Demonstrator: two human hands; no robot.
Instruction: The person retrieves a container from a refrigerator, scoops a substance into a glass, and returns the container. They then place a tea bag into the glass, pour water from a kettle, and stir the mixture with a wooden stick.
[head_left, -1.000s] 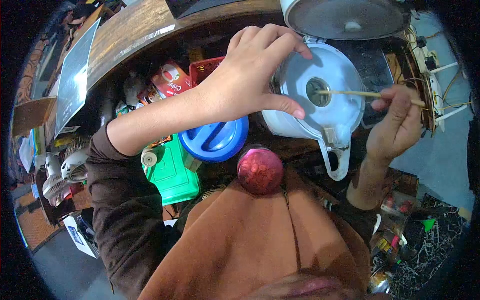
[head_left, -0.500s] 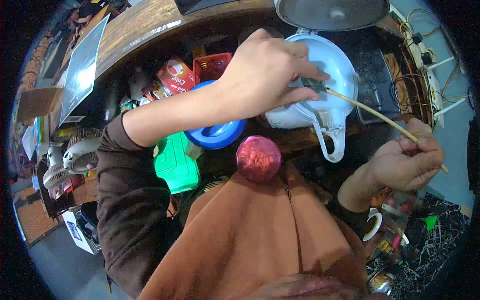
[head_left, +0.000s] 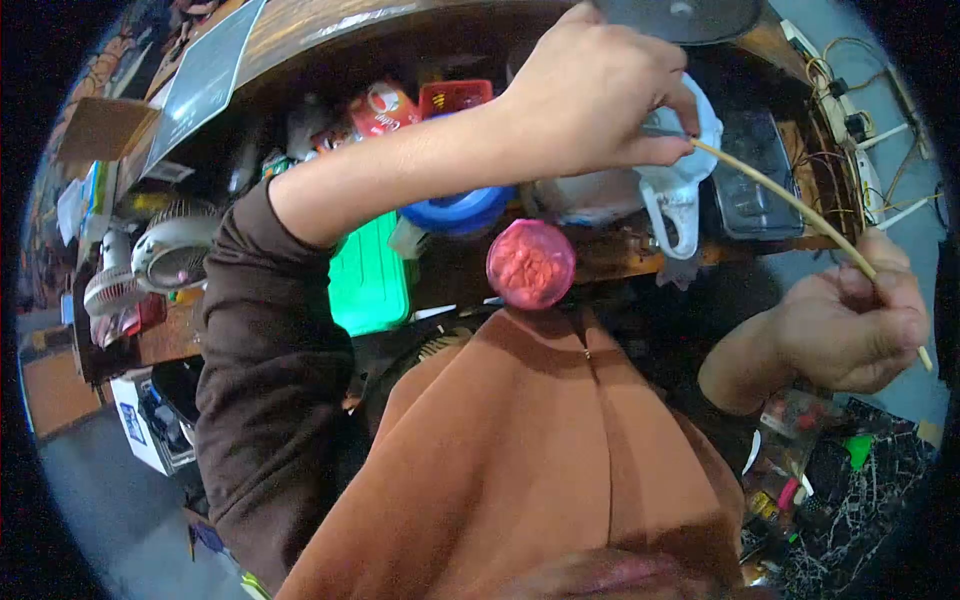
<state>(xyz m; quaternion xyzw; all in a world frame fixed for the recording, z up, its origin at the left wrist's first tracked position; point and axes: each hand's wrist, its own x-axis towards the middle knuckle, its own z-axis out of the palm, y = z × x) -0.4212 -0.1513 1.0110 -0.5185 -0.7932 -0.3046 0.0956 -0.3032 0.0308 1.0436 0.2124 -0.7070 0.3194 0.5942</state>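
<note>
My left hand point(head_left: 615, 95) reaches across the top, its thumb and index finger closed at the upper end of a thin wooden stick point(head_left: 775, 187). The very tip is hidden at those fingers. My right hand point(head_left: 850, 325) is wrapped around the stick's lower part, and a short end pokes out below the fist. Beneath my left hand stands a pale blue-white container point(head_left: 705, 110) with a looped handle point(head_left: 678, 225), partly covered by the hand. A pink cup point(head_left: 533, 265) with reddish chunky contents stands near the front of my clothing.
Left of the cup are a green box point(head_left: 368, 275), a blue round lid or bowl point(head_left: 465, 208), a red basket point(head_left: 455, 97) and a red packet point(head_left: 385, 108). A dark case point(head_left: 760, 180) and a power strip with cables point(head_left: 850, 120) lie right. Fans point(head_left: 175, 250) stand left.
My left hand has moved up and right, and its thumb and finger have closed together at the stick's end. My right hand has shifted slightly right and down. The whole view has shifted too.
</note>
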